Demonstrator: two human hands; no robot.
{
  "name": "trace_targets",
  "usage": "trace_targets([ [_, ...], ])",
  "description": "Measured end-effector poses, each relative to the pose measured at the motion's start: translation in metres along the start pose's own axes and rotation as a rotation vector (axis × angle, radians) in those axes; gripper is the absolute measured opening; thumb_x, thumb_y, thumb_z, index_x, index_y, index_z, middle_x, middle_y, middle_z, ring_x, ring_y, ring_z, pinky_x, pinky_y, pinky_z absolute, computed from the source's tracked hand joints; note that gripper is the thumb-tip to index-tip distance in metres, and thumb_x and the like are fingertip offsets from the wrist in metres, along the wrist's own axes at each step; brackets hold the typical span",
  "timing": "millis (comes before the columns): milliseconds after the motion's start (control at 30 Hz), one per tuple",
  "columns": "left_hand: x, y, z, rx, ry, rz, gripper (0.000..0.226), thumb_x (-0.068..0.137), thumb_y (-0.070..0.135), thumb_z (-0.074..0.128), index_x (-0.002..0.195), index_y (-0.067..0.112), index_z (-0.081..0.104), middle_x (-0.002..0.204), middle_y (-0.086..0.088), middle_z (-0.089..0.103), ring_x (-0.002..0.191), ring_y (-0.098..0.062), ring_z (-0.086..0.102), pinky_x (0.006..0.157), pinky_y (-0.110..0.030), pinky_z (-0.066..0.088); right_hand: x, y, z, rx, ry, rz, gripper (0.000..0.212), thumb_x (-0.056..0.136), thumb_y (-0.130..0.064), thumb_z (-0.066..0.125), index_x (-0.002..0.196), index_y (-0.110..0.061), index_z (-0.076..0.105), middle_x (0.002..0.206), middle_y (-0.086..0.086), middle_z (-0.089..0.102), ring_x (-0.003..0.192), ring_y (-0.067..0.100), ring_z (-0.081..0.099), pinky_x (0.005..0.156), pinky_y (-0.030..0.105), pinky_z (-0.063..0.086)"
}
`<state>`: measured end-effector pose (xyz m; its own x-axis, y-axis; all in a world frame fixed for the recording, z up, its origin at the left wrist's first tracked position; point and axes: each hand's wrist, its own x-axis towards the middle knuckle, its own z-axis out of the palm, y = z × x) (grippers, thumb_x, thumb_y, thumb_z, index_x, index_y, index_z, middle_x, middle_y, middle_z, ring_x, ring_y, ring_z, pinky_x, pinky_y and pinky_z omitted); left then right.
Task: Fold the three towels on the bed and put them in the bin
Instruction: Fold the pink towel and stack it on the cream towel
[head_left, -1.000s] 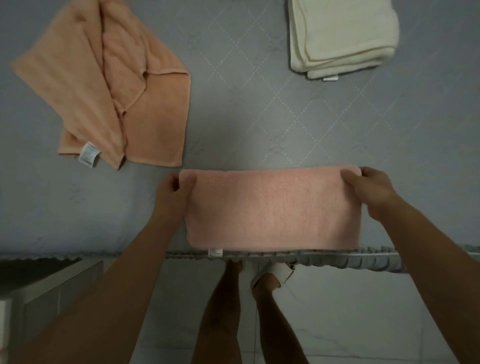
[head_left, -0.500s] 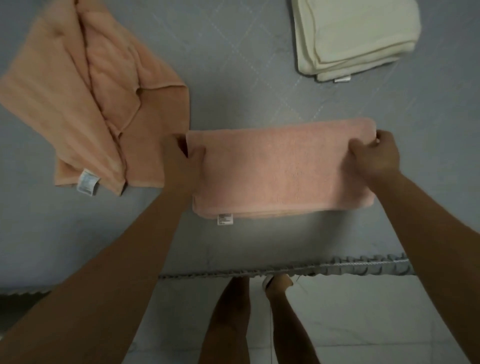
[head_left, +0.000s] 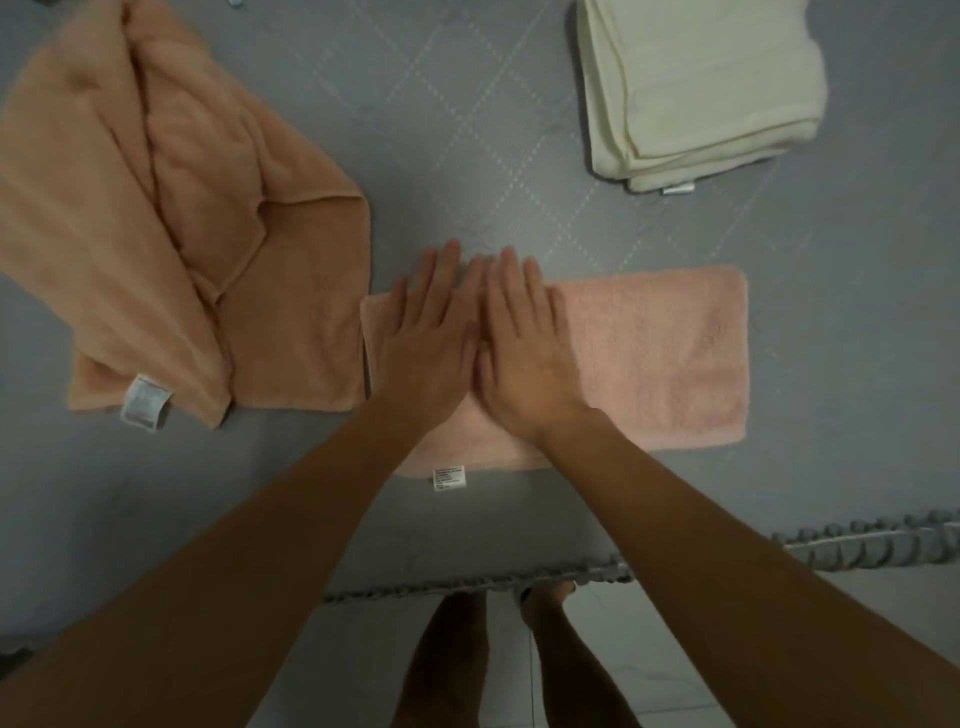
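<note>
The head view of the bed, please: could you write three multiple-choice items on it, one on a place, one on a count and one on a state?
1. Where does the cream towel lie on the bed?
A. far right
B. near left
C. under the hands

2. How many towels show?
A. two
B. three
C. four

3. How do the hands lie on the pink towel?
A. gripping its corners
B. lifted clear
C. flat, fingers straight

Key: 1 A, it lies folded at the top right. 2 B, cream, pink and the unfolded orange towel. 3 C, left hand and right hand press side by side on its left part.

Left hand (head_left: 428, 338) and right hand (head_left: 524, 353) flat, side by side, on folded pink towel (head_left: 660, 358).
</note>
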<state>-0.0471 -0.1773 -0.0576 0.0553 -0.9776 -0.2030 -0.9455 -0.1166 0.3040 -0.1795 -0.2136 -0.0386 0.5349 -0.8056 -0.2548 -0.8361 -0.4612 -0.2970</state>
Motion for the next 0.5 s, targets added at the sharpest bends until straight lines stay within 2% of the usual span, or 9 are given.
trace_targets([
  [67, -0.006, -0.021, 0.018, 0.077, -0.04, 0.028, 0.059, 0.1, 0.039, 0.023, 0.154, 0.02, 0.012, 0.163, -0.009, 0.012, 0.149, -0.03, 0.01, 0.117, -0.053, 0.014, 0.002, 0.007, 0.018, -0.076, -0.037, -0.075, 0.068, 0.099, -0.037, 0.032, 0.155, -0.005, 0.012, 0.164, 0.015, 0.006, 0.151, 0.03, -0.001, 0.12, 0.05, 0.006],
  [167, -0.028, -0.051, 0.042, 0.201, -0.003, 0.078, 0.063, 0.099, 0.05, 0.02, 0.155, 0.022, 0.01, 0.162, -0.013, 0.012, 0.149, -0.033, 0.011, 0.117, -0.054, 0.007, -0.017, 0.049, 0.035, -0.189, -0.061, -0.11, 0.077, 0.096, -0.049, 0.033, 0.155, -0.005, 0.007, 0.164, 0.014, 0.001, 0.151, 0.029, -0.002, 0.121, 0.051, 0.006],
  [267, -0.035, -0.061, 0.053, 0.212, 0.04, 0.018, 0.064, 0.099, 0.052, 0.02, 0.155, 0.025, 0.007, 0.162, -0.013, 0.007, 0.149, -0.033, 0.003, 0.12, -0.05, -0.003, -0.037, 0.099, 0.032, -0.231, -0.044, 0.051, 0.082, 0.094, -0.052, 0.03, 0.156, -0.009, -0.001, 0.164, 0.013, -0.003, 0.151, 0.027, -0.006, 0.121, 0.049, 0.002],
  [367, -0.033, -0.058, 0.048, 0.188, -0.007, -0.015, 0.064, 0.098, 0.055, 0.016, 0.155, 0.028, 0.005, 0.163, -0.012, 0.005, 0.15, -0.033, 0.002, 0.119, -0.049, -0.006, -0.049, 0.132, 0.02, -0.205, -0.04, 0.176, 0.081, 0.093, -0.051, 0.03, 0.156, -0.011, -0.001, 0.164, 0.013, -0.002, 0.151, 0.027, -0.005, 0.121, 0.049, 0.0],
  [500, -0.031, -0.047, 0.029, 0.169, -0.073, -0.043, 0.067, 0.096, 0.054, 0.024, 0.155, 0.025, 0.011, 0.162, -0.013, 0.014, 0.148, -0.035, 0.013, 0.116, -0.057, 0.006, -0.064, 0.164, -0.002, -0.176, -0.028, 0.384, 0.082, 0.092, -0.054, 0.03, 0.156, -0.012, 0.0, 0.164, 0.014, -0.002, 0.151, 0.03, -0.003, 0.12, 0.049, -0.002],
])
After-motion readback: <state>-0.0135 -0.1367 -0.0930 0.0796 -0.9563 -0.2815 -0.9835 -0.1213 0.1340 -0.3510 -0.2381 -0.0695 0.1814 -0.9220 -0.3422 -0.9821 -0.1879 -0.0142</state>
